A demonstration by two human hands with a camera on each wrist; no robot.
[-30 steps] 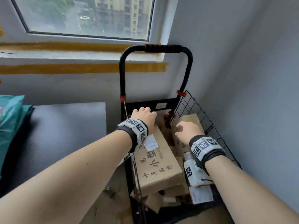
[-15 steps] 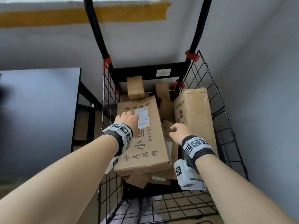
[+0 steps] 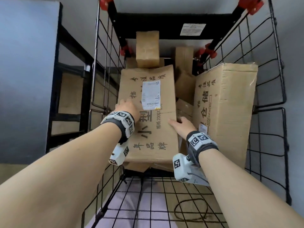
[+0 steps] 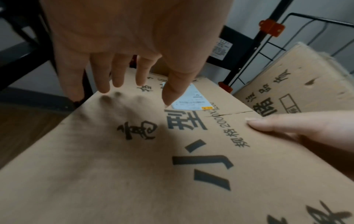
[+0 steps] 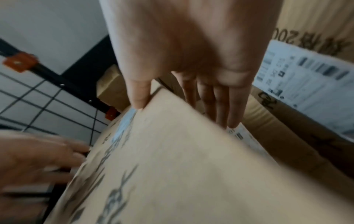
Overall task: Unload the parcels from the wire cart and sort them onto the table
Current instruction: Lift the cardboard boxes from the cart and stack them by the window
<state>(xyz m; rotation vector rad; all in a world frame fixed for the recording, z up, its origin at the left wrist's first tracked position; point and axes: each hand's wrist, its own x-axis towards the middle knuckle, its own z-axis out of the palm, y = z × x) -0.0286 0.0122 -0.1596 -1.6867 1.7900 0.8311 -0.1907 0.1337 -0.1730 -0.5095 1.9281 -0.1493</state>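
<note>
A large brown cardboard box (image 3: 153,129) with black print and a white label lies on top of the pile in the black wire cart (image 3: 105,79). My left hand (image 3: 126,106) is over its left edge. In the left wrist view its fingers (image 4: 103,75) are straight and spread just above the box (image 4: 172,166), casting shadows on it. My right hand (image 3: 180,125) is at the box's right edge. Its thumb (image 5: 138,94) lies on the top face (image 5: 172,166), and its straight fingers (image 5: 220,103) reach down the side.
A second large printed box (image 3: 225,112) stands on end against the cart's right wall. A small box (image 3: 147,48) and other brown parcels fill the far end. The dark table (image 3: 28,63) with its black frame (image 3: 69,66) stands left of the cart.
The view has dropped closer into the cart. My left hand slid from beside the label to the box's left edge. My right hand moved onto the box's right edge.
</note>
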